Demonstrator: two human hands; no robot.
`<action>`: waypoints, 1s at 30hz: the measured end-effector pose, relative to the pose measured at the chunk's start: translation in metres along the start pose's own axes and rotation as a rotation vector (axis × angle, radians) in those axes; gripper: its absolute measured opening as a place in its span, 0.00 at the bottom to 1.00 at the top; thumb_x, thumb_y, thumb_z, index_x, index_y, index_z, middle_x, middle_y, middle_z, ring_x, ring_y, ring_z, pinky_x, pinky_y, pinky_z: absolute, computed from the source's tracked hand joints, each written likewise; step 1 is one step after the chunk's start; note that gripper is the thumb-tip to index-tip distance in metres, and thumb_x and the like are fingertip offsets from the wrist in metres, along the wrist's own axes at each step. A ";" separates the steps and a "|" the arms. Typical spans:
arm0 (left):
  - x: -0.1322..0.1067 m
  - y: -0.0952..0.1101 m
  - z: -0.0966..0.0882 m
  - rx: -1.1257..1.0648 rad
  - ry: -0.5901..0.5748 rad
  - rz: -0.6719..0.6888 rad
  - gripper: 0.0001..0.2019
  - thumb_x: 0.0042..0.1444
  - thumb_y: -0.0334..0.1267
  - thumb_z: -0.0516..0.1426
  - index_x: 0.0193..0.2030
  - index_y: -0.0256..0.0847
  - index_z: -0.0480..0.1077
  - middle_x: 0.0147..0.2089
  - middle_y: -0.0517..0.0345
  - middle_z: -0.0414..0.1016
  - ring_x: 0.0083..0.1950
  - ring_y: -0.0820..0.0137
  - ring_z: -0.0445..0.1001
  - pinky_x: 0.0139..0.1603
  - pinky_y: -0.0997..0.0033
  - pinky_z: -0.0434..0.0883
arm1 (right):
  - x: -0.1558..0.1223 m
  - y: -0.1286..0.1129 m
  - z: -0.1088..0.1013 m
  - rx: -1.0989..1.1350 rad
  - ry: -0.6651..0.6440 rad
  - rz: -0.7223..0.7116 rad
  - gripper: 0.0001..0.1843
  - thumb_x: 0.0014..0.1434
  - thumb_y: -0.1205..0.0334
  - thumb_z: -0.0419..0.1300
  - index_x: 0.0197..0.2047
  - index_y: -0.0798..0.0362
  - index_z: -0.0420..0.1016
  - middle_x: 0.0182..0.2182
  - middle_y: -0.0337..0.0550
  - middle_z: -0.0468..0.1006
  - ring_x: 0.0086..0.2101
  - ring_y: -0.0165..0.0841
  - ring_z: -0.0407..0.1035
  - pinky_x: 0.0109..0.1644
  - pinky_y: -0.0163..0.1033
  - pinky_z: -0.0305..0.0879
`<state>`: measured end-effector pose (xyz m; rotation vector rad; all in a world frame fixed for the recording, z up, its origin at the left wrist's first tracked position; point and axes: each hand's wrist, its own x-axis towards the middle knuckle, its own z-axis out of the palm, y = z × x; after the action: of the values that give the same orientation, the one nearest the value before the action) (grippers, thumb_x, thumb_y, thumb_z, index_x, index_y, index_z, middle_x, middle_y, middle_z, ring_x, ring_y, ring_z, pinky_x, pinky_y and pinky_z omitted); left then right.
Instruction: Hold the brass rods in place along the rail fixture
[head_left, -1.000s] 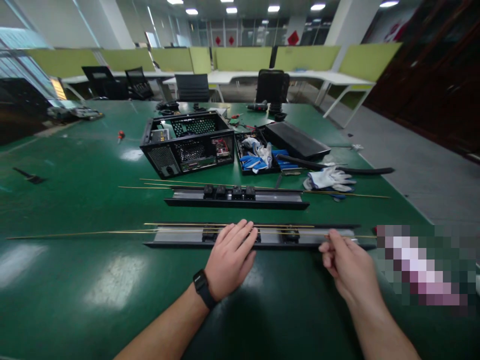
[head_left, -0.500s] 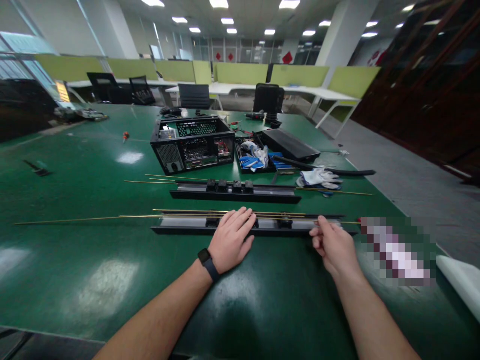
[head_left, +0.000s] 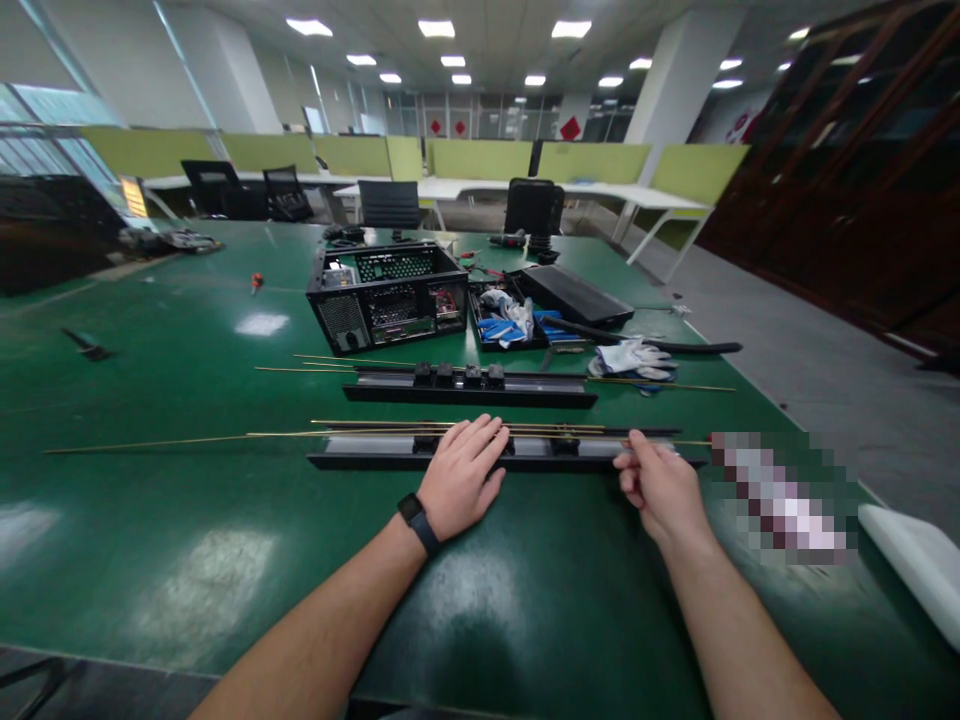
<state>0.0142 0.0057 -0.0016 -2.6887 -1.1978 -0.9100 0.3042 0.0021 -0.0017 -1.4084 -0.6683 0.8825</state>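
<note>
A long black strip housing [head_left: 375, 455] lies across the green table [head_left: 187, 520] in front of me, with thin brass rods [head_left: 187, 439] lying along its top and sticking out far to the left. My left hand [head_left: 459, 478] rests flat on the middle of this housing, fingers stretched out. My right hand [head_left: 657, 485] is at the housing's right end, fingers pinched on a brass rod there. A second black strip housing [head_left: 525, 388] with several black socket blocks [head_left: 459, 374] lies parallel behind it, with more brass rods beside it.
Behind stand an open black computer case [head_left: 386, 295], a black tray with blue and white gloves [head_left: 504, 318], a flat black panel [head_left: 574, 294], a black hose [head_left: 675, 347] and white gloves [head_left: 628, 357]. A white object [head_left: 911, 565] lies at the right edge. Office chairs and desks stand beyond.
The view has tilted up and back slightly. My right hand has slid a little leftward along the rod at the housing's right end. My left hand stays flat on the housing.
</note>
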 end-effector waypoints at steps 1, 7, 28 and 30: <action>0.000 0.000 0.000 0.004 -0.001 0.001 0.27 0.64 0.38 0.54 0.70 0.41 0.59 0.70 0.48 0.64 0.72 0.59 0.59 0.72 0.51 0.56 | -0.001 -0.001 0.000 0.008 -0.003 0.002 0.24 0.49 0.43 0.71 0.33 0.55 0.73 0.21 0.40 0.75 0.12 0.24 0.59 0.09 0.27 0.45; 0.001 0.000 -0.001 0.021 0.003 0.014 0.26 0.65 0.37 0.53 0.70 0.40 0.59 0.70 0.49 0.63 0.72 0.59 0.58 0.72 0.51 0.56 | 0.003 -0.011 -0.005 0.066 0.095 0.010 0.21 0.48 0.47 0.72 0.31 0.56 0.73 0.20 0.39 0.74 0.12 0.23 0.58 0.09 0.27 0.45; 0.002 0.000 -0.002 0.021 -0.007 0.018 0.26 0.65 0.36 0.53 0.70 0.41 0.59 0.70 0.49 0.63 0.72 0.60 0.58 0.72 0.51 0.57 | 0.013 -0.010 -0.010 0.082 0.157 0.028 0.18 0.49 0.50 0.70 0.31 0.55 0.72 0.19 0.38 0.74 0.11 0.24 0.57 0.08 0.27 0.44; 0.001 0.000 -0.002 0.020 -0.008 0.015 0.27 0.65 0.36 0.53 0.70 0.40 0.59 0.70 0.49 0.63 0.72 0.60 0.58 0.72 0.51 0.57 | 0.013 -0.010 -0.011 0.064 0.151 0.045 0.18 0.50 0.50 0.70 0.31 0.55 0.72 0.20 0.39 0.75 0.11 0.24 0.57 0.09 0.27 0.44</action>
<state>0.0139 0.0061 0.0007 -2.6852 -1.1799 -0.8814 0.3216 0.0072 0.0064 -1.4212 -0.4923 0.8168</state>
